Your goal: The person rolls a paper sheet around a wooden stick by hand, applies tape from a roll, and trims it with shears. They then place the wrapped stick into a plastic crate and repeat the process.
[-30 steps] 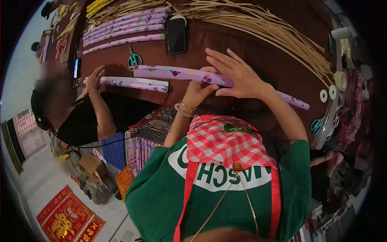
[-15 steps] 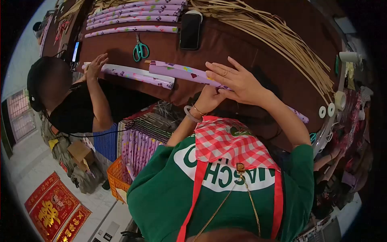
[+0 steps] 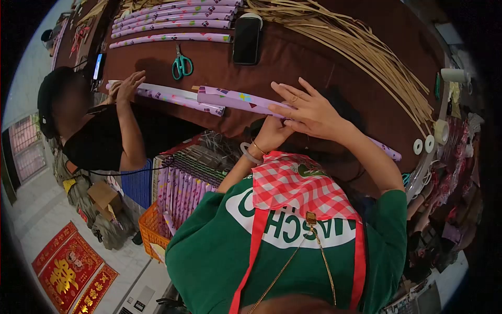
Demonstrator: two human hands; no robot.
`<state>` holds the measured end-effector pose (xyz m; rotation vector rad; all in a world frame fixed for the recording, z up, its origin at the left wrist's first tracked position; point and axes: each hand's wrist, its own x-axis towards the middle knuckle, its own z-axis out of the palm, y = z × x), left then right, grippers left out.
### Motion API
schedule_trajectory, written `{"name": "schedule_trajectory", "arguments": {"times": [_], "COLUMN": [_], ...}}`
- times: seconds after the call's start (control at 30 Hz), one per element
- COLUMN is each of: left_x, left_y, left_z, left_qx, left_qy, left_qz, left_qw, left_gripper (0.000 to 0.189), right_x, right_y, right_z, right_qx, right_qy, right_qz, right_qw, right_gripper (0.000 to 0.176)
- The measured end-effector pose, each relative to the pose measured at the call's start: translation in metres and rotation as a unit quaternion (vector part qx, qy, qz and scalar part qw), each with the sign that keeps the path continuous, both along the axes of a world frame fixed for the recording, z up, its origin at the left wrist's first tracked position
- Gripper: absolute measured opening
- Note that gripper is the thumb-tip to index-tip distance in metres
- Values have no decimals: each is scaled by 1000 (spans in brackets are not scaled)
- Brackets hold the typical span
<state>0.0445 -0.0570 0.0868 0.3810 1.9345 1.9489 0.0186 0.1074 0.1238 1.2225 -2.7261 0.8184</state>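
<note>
A long roll wrapped in purple patterned paper [image 3: 235, 98] lies across the brown table [image 3: 314, 57] in front of me. My right hand [image 3: 308, 110] rests flat on top of the roll, fingers spread. My left hand [image 3: 272, 132] is tucked under the roll at the table's near edge and is mostly hidden by the right hand. The roll's far end [image 3: 387, 150] sticks out to the right of my right forearm.
To my left a co-worker's hand [image 3: 128, 86] presses on another purple roll [image 3: 178, 98]. Teal scissors [image 3: 182, 65], a black phone [image 3: 247, 39], finished purple rolls [image 3: 172, 23] and a fan of bamboo strips [image 3: 366, 47] lie further back. Tape rolls [image 3: 423, 142] sit at the right edge.
The view has shifted down, so the table sits lower in frame. My right hand stays on the roll, fingers a little more spread. The co-worker's hand has slid slightly along their roll.
</note>
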Motion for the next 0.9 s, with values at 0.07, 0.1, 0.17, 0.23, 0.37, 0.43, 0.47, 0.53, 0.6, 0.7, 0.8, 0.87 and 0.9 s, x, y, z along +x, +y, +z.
{"name": "schedule_trajectory", "arguments": {"times": [0.07, 0.1, 0.17, 0.23, 0.37, 0.43, 0.47, 0.53, 0.6, 0.7, 0.8, 0.87, 0.9], "left_x": [5, 5, 6, 6, 0, 0, 2, 7, 8, 8, 7, 8, 9], "left_y": [-6, -6, -5, -6, -7, -7, -4, 0, 0, 2, 4, 5, 6], "left_z": [-14, -13, -10, -5, 1, 4, 0, 3, 1, 4, 12, 11, 5], "left_qx": [-76, -75, -44, -59, -30, -68, -102, -84, -66, -46, -49, -51, -62], "left_qy": [-47, -45, -57, -3, -23, 54, 77, 97, 76, 44, 36, 38, 65], "left_qz": [-21, -19, -16, -19, -53, -70, -70, -29, -28, -20, -13, -14, -1], "left_qw": [996, 996, 997, 998, 998, 994, 989, 991, 994, 998, 998, 998, 996], "left_gripper": [31, 31, 29, 29, 27, 28, 30, 37, 39, 41, 41, 42, 42], "right_x": [1, 1, 0, -2, -8, -15, -18, -22, -22, -19, -16, -12, -10], "right_y": [0, 0, 1, 1, -12, -24, -26, -31, -33, -34, -36, -39, -40], "right_z": [-1, -2, -1, 7, 23, 26, 27, 29, 29, 29, 30, 28, 26], "right_qx": [-6, 5, 16, -19, -60, -88, -89, -26, -13, 4, 22, 25, 25], "right_qy": [-1, 26, 54, 26, -45, -57, -55, -60, -55, -23, 10, 21, 22], "right_qz": [-3, 16, 35, 50, 25, -21, -19, 22, 24, 23, 1, -25, -25], "right_qw": [1000, 1000, 998, 998, 997, 994, 994, 998, 998, 999, 1000, 999, 999], "right_gripper": [58, 56, 54, 52, 64, 76, 76, 82, 79, 77, 75, 70, 70]}}
